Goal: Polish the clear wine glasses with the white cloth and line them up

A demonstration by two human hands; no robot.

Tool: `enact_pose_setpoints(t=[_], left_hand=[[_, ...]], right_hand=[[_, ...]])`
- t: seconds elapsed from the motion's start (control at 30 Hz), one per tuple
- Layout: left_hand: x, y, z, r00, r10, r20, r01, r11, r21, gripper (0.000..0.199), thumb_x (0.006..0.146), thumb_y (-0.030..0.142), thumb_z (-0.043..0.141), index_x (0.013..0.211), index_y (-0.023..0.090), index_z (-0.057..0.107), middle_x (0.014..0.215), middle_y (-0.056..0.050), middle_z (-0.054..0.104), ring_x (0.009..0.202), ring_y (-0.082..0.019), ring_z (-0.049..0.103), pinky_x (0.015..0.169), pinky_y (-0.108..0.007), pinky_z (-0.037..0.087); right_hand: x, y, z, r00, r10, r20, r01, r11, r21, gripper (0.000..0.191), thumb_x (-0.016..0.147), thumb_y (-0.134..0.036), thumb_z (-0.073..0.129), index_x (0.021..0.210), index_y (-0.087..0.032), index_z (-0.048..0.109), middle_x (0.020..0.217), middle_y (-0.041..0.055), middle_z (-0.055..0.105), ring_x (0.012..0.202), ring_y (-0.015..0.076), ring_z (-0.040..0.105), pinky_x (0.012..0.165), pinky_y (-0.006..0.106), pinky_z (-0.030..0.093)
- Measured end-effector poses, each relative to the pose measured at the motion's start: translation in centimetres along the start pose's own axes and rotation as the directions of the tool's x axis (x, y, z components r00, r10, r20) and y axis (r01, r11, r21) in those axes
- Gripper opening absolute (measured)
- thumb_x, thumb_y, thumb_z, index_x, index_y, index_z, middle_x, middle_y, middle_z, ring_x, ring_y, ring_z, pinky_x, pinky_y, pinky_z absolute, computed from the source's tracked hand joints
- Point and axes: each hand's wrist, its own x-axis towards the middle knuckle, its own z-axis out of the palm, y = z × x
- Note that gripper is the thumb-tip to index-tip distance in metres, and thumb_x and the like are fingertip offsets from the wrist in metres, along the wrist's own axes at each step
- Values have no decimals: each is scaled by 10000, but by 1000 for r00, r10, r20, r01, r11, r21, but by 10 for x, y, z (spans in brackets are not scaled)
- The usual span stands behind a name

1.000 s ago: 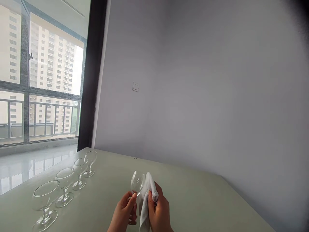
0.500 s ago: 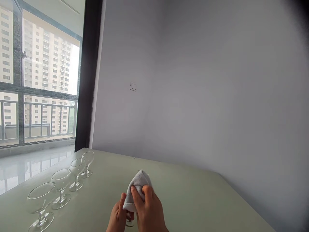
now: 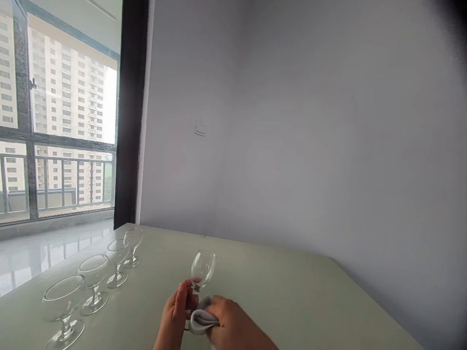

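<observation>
Right hand has its fingers clamped on a bunched grey cloth down by the stem; left hand pinches the stem of a wine glass, upright over the table; four more stemmed glasses line up left, toward the window

I'm in a flat high up in a residential block. Through the big window on my left I see tall apartment towers and a balcony railing. A plain grey wall with one light switch faces me. Stemmed glasses stand in a row on the pale dining table.
</observation>
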Motion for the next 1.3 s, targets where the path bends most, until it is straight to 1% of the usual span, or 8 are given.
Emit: enact_pose_setpoints(t=[0.2,0.43,0.63,0.77,0.93,1.07,1.23,1.3], left_hand=[[1,-4,9,980,-173,100,187,970,-155,449,639,571,640,924,227,599,556,74,480,398,-52,386,380,-158,237],[-14,13,14,972,-167,166,203,951,-234,565,666,547,640,1154,279,546,943,-1,660,877,-176,584,774,-238,441],[-6,10,5,935,-239,261,288,943,-165,595,644,487,693,1164,232,554,827,-26,666,740,-176,601,639,-238,456],[1,2,-1,934,-222,279,284,937,-203,432,670,363,716,1055,195,617,827,-33,659,751,-158,604,652,-224,454],[4,-6,1,952,-141,273,217,937,-274,323,700,291,701,1005,204,642,919,-34,675,778,-135,602,702,-215,457],[5,-1,1,971,-141,194,197,931,-307,353,649,272,746,974,201,628,1026,-53,684,769,-133,617,703,-228,469],[14,8,-5,986,-151,76,167,938,-305,465,611,300,772,1013,192,563,974,-88,714,780,-168,652,682,-257,483],[19,10,-8,991,-127,40,133,932,-336,509,583,291,790,1019,171,556,899,-100,729,886,-201,650,766,-275,481]], right_hand=[[15,10,-11,933,249,-260,-75,840,537,256,764,-376,489,725,-138,574,595,-10,501,562,133,450,539,236,371],[11,12,40,961,235,-146,-100,789,607,406,715,-500,594,873,-131,646,694,28,595,655,182,543,570,266,415],[9,9,27,976,194,98,-199,620,759,369,712,-367,651,981,-118,621,662,-19,577,587,118,515,556,232,404],[9,5,22,980,178,88,-190,713,675,307,759,-376,607,926,-122,641,665,0,597,585,131,542,529,228,408],[5,12,41,960,63,-274,-34,994,109,198,796,-255,524,879,-148,668,739,83,656,691,221,627,631,304,469],[0,14,51,913,-205,-353,66,928,-368,187,758,-180,481,770,-136,662,676,111,623,601,226,600,539,296,453],[-3,-6,15,976,-116,-182,113,993,-26,132,752,-201,505,775,-158,628,662,27,627,577,157,575,532,217,430],[-3,-11,-3,966,-21,-256,43,996,80,187,809,-273,473,782,-159,619,659,24,625,594,158,574,552,218,436]])
